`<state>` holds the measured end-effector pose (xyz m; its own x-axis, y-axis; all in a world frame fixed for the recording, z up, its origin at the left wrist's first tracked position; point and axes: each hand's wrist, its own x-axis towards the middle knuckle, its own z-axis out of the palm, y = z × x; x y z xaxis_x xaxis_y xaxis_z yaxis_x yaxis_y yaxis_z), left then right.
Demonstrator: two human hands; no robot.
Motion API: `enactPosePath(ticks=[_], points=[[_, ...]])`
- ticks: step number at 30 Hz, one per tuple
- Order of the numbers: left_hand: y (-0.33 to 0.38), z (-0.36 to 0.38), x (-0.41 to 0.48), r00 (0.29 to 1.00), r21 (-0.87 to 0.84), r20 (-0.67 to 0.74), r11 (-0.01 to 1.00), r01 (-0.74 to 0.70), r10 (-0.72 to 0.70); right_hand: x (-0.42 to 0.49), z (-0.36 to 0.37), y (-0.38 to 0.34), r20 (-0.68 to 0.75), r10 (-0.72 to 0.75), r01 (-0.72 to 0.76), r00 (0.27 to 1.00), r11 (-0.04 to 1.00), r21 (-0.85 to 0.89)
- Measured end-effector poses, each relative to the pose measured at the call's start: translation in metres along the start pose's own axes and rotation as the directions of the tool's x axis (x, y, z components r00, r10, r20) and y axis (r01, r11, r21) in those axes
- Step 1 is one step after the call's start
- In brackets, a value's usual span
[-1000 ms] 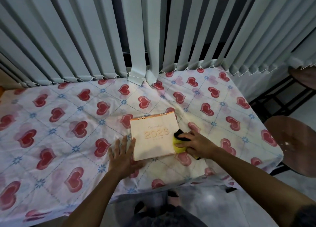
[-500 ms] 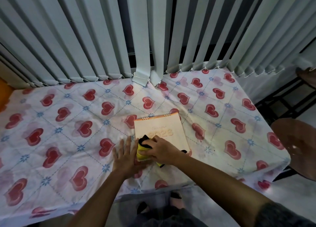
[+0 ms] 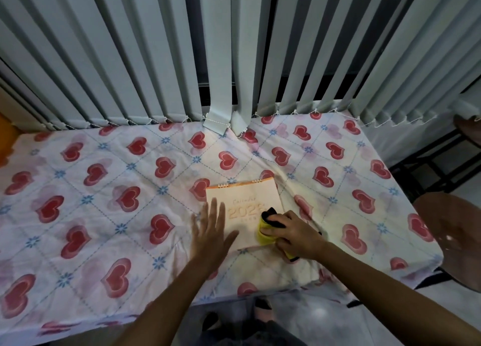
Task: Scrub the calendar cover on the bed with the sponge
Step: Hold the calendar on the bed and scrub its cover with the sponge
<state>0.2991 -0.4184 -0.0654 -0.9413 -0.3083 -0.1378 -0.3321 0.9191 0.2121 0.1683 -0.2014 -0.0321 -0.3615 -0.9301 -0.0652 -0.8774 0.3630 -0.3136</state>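
One calendar lying flat on the bed, spiral edge toward the blinds, cover facing up. One yellow-and-black sponge pressing on the cover's near right corner, right hand wrapping its grip around it. Left hand spreading flat, fingers wide, pinning the cover's left edge. Two brown stools sitting off to the right.

Red-hearted sheet, yellow-and-black sponge
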Motion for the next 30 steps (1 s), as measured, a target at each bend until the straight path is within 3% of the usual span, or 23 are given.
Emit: enactPosePath(ticks=[6,12,15,17,21,23,26,28,30], points=[[0.01,0.013,0.035,0.992,0.014,0.055,0.994,-0.111,0.11,0.008,-0.002,0.003,-0.019,-0.01,0.008,1.0,0.997,-0.07],[0.007,0.024,0.032,0.992,-0.007,-0.022,0.992,-0.126,0.126,0.067,0.005,0.018,-0.099,0.38,-0.392,0.92,0.904,-0.17],[0.008,0.024,0.032,0.994,-0.024,-0.017,0.994,-0.109,0.109,0.096,0.002,0.028,-0.169,0.461,-0.486,0.871,0.858,-0.165],[0.007,0.025,0.032,0.996,-0.013,0.006,0.996,-0.089,0.089,0.098,0.0,0.03,-0.126,0.479,-0.494,0.869,0.857,-0.147],[0.01,0.024,0.034,0.997,-0.033,-0.018,0.997,-0.072,0.072,0.055,-0.001,0.025,-0.182,0.367,-0.384,0.912,0.921,-0.064],[0.009,0.026,0.033,0.997,-0.039,-0.021,0.997,-0.071,0.07,0.021,0.002,0.02,-0.117,0.322,-0.327,0.939,0.945,-0.022],[0.007,0.026,0.033,0.997,-0.052,-0.006,0.996,-0.072,0.071,-0.014,0.003,0.022,-0.044,0.081,-0.086,0.996,0.989,-0.122],[0.006,0.023,0.033,0.995,-0.058,0.005,0.994,-0.098,0.098,-0.01,-0.006,0.029,0.013,-0.06,0.062,0.998,0.988,-0.141],[0.008,0.018,0.03,0.993,-0.067,-0.007,0.991,-0.115,0.115,0.013,-0.016,0.034,0.075,-0.11,0.12,0.991,0.98,-0.156]])
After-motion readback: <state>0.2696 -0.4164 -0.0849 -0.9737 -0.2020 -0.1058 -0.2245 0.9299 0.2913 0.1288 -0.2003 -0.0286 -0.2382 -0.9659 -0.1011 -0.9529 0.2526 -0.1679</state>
